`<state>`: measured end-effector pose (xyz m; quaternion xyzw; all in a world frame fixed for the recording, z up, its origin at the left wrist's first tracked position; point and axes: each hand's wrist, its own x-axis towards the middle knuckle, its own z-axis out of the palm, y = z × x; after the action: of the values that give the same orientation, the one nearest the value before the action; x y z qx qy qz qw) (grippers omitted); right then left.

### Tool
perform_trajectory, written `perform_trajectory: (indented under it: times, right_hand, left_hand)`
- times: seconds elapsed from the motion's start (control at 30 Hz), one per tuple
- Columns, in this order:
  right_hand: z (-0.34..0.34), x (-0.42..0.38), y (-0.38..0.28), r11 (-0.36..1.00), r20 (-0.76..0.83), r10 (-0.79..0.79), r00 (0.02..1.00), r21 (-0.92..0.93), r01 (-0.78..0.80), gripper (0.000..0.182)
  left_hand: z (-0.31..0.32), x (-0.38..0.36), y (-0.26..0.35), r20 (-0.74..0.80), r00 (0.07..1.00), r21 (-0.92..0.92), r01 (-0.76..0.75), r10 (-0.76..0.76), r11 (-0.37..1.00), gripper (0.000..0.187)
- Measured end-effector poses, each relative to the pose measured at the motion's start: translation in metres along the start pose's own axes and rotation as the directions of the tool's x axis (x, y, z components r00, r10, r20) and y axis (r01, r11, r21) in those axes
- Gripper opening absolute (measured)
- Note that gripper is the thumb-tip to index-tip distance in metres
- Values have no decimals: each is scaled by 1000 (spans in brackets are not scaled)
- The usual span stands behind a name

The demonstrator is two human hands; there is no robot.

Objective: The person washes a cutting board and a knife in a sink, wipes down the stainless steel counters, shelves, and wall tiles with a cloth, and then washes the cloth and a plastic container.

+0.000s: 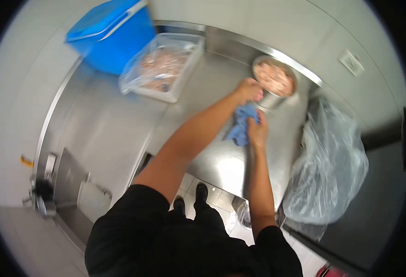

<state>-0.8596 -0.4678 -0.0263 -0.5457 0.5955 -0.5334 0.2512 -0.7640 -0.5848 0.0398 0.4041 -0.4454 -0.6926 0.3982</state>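
Note:
My right hand (pixel 258 129) grips a crumpled blue cloth (pixel 241 127) over the steel counter (pixel 216 161). Just above the cloth, my left hand (pixel 249 91) is closed, its curled fingers against or very near the side of a round metal pot (pixel 270 99). Whether those fingers hold the pot or something small cannot be made out, as the hand is slightly blurred. Pale pink pieces that look like raw meat (pixel 274 78) fill the pot up to its rim.
A white plastic tub (pixel 171 97) with plastic film over pinkish contents stands at the back left, beside a blue lidded bin (pixel 119 34). On the right lies a large clear plastic bag (pixel 327 161). A sink (pixel 69 184) is at far left; a wall socket (pixel 351 63) is at right.

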Motion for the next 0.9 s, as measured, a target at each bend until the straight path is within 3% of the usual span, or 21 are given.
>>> perform_trajectory:
  times: [0.07,0.13,0.2,0.3,0.33,0.37,0.4,0.47,0.5,0.53,0.6,0.63,0.67,0.73,0.77,0.83,0.87,0.9]
  right_hand:
    - [-23,-12,-27,995,32,50,998,-92,-47,32]
    - [-40,-26,-35,991,58,119,991,-72,-115,30]
    - [-48,-35,-18,983,120,182,976,-43,-178,29]
    - [-45,-50,-30,985,290,151,945,-128,-118,31]
    - [-46,-50,-22,942,351,79,933,-331,45,32]
    - [-40,-47,-18,839,409,-3,913,-495,225,33]
    - [-28,-43,-24,837,473,-32,880,-469,283,33]
    - [-1,-38,-49,559,514,-69,855,-690,460,35]
    - [21,-41,-67,596,523,-386,760,-488,638,30]
    - [45,-46,-106,721,610,-323,723,-336,606,27]
    - [100,-74,-170,889,698,-292,654,-55,455,22]
    - [129,-95,-193,928,696,-315,646,84,363,19]
    - [153,-122,-222,925,762,-330,557,142,352,19]
    - [195,-184,-273,915,874,-327,360,198,352,21]
    - [214,-217,-294,908,917,-305,256,200,367,23]
    - [248,-288,-341,900,971,-240,12,218,377,27]
    - [273,-317,-344,882,951,-281,-131,310,354,29]
    - [299,-347,-346,863,909,-318,-271,396,314,30]
  left_hand:
    - [-21,-41,-3,-27,997,166,-72,78,984,30]
    - [-49,-115,-4,67,988,-18,-138,139,990,32]
    - [-83,-197,-6,54,994,51,-95,92,994,31]
    - [-132,-335,-15,-194,976,95,-77,94,992,23]
    - [-148,-379,-27,-281,954,98,-78,103,992,17]
    - [-163,-422,-37,-389,904,54,-169,176,984,14]
    - [-176,-463,-46,-484,841,29,-262,243,965,13]
    - [-201,-547,-56,-744,651,35,-188,151,982,18]
    - [-211,-591,-61,-807,571,82,-146,152,986,21]
    - [-221,-634,-68,-857,492,122,-97,154,988,23]
    - [-242,-707,-87,-968,215,82,-222,130,972,28]
    - [-252,-740,-89,-994,78,73,-109,82,991,29]
    - [-262,-771,-92,-997,-61,41,4,41,999,34]
    - [-296,-825,-128,-987,-155,38,45,45,998,37]
    - [-317,-849,-151,-987,-158,28,34,33,999,37]
    - [-359,-883,-200,-988,-152,-63,281,-21,957,31]
    - [-377,-892,-215,-988,-149,-74,269,-35,960,31]
    - [-394,-901,-229,-987,-90,-162,538,-135,828,34]
